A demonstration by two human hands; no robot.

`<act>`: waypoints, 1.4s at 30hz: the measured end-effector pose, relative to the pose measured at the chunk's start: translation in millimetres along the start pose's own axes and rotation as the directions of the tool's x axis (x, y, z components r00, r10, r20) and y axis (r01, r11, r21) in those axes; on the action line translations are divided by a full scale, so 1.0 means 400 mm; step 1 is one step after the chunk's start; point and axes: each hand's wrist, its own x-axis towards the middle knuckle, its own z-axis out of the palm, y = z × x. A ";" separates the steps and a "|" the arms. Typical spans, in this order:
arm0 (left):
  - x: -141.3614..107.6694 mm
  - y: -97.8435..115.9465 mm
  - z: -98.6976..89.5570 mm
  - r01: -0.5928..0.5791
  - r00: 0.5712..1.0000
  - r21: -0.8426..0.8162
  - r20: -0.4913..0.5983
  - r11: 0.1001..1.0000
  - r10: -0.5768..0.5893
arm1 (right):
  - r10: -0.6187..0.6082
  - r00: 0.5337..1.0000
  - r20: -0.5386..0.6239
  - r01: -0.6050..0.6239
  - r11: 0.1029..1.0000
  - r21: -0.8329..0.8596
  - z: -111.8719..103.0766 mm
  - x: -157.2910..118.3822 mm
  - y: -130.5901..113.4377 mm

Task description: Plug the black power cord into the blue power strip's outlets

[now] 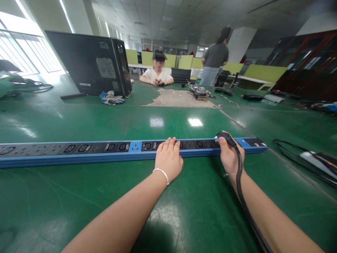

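Observation:
A long blue power strip (pixel 79 158) with black socket modules lies across the green table. My left hand (pixel 170 156) rests flat on the middle of the strip, fingers stretched over its sockets and pointing away from me. A black power plug (pixel 226 137) is gripped in my right hand (pixel 230 154), above the sockets near the strip's right end. Its prongs look metallic at the left tip; I cannot tell whether they touch the strip. From the plug a thick black cable (pixel 240 182) runs back along my right forearm. A blue socket (pixel 135 146) sits left of my left hand.
A black computer case (pixel 89 63) stands at the back left, with work gloves (pixel 112 98) beside it. A metal device (pixel 200 92) lies at the back. Thin black cables (pixel 292 151) lie to the right. One person sits across the table; another stands behind.

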 end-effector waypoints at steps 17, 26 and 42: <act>0.028 -0.034 -0.001 -0.068 0.857 -0.696 -0.408 0.715 -0.315 | -0.017 0.965 0.263 0.006 0.999 0.039 0.145 -0.085 -0.190; 0.053 -0.092 -0.037 0.079 0.824 -0.640 -0.390 0.764 -0.412 | -0.117 0.901 0.418 0.137 0.990 -0.019 0.176 -0.096 -0.275; 0.057 -0.081 -0.047 0.038 0.925 -0.568 -0.291 0.822 -0.243 | -0.287 0.811 0.510 0.501 0.791 -0.352 0.166 -0.099 -0.323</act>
